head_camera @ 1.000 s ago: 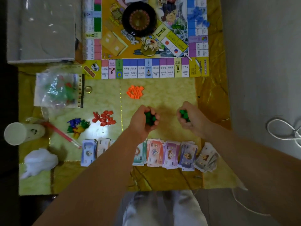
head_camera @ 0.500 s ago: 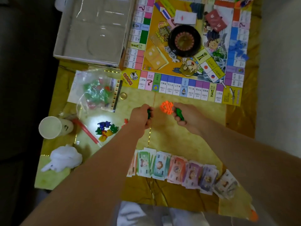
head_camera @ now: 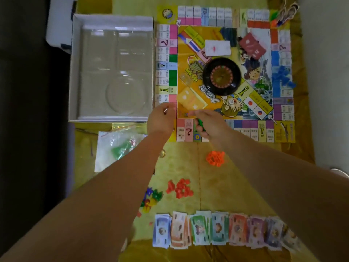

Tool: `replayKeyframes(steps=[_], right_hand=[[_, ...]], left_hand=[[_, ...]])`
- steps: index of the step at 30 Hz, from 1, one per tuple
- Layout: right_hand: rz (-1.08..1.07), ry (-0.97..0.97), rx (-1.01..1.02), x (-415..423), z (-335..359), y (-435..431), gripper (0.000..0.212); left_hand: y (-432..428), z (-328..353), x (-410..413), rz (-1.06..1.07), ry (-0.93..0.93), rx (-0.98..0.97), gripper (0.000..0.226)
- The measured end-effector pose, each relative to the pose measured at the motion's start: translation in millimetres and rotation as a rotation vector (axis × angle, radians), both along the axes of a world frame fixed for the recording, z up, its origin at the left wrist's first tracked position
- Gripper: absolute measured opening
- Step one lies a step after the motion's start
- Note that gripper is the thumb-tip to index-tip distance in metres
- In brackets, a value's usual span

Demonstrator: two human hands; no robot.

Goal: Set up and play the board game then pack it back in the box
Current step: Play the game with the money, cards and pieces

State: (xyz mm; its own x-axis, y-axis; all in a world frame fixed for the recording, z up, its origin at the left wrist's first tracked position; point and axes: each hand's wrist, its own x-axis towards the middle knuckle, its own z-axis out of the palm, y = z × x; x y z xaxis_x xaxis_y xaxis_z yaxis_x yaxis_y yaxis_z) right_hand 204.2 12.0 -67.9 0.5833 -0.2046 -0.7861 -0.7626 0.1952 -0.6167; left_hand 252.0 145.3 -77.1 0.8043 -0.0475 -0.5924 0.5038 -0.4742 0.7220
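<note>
The game board lies open at the back right, with a black roulette wheel at its middle. Both my hands hover over the board's near left corner. My right hand grips small green pieces, which show between its fingers. My left hand is curled into a fist at the board's left edge; only a small dark bit shows in it. To the left stands the open box with its clear plastic insert.
On the yellow cloth lie orange pieces, red pieces, mixed coloured tokens, a coin and a plastic bag. A row of paper money runs along the near edge. Blue pieces and two cards sit on the board.
Both hands moved away from me, from the cloth beside the orange pieces up to the board's near left corner, still gripping green pieces. The camera tilted towards the board and box.
</note>
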Motion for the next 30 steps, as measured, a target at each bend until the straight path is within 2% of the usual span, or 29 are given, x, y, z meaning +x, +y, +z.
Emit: replayKeyframes(steps=[3, 6, 9, 13, 17, 20, 23, 27, 30], right_hand=[[-0.026, 0.016, 0.008, 23.3, -2.1, 1.7, 0.026], [-0.062, 0.044, 0.039, 42.2, -7.2, 3.7, 0.028], [-0.059, 0.051, 0.036, 58.2, -13.3, 6.4, 0.027], [-0.031, 0.056, 0.015, 74.8, -21.4, 9.9, 0.028], [-0.040, 0.049, 0.018, 91.9, -27.6, 9.8, 0.023], [-0.094, 0.029, 0.023, 111.1, -31.0, 5.9, 0.015], [-0.061, 0.014, -0.010, 131.8, -34.0, 1.7, 0.009], [0.035, 0.021, -0.104, 158.3, -40.0, -4.6, 0.012], [0.055, 0.049, -0.159, 175.2, -44.0, -6.6, 0.017]], left_hand=[[2.3, -6.2, 27.5, 0.015, 0.041, -0.007, 0.026], [3.9, -15.7, 41.7, 0.023, 0.101, 0.051, 0.037], [9.3, -18.2, 48.4, 0.000, 0.118, 0.058, 0.032], [15.7, -18.0, 58.1, -0.061, 0.093, 0.133, 0.023], [22.6, -24.8, 71.7, -0.044, 0.084, 0.231, 0.031], [15.8, -29.4, 82.6, -0.007, 0.075, 0.185, 0.029], [0.5, -33.2, 98.4, -0.026, 0.054, 0.150, 0.028], [-19.3, -45.3, 124.6, -0.094, 0.020, 0.179, 0.031], [-30.9, -50.4, 141.0, -0.129, -0.045, 0.184, 0.023]])
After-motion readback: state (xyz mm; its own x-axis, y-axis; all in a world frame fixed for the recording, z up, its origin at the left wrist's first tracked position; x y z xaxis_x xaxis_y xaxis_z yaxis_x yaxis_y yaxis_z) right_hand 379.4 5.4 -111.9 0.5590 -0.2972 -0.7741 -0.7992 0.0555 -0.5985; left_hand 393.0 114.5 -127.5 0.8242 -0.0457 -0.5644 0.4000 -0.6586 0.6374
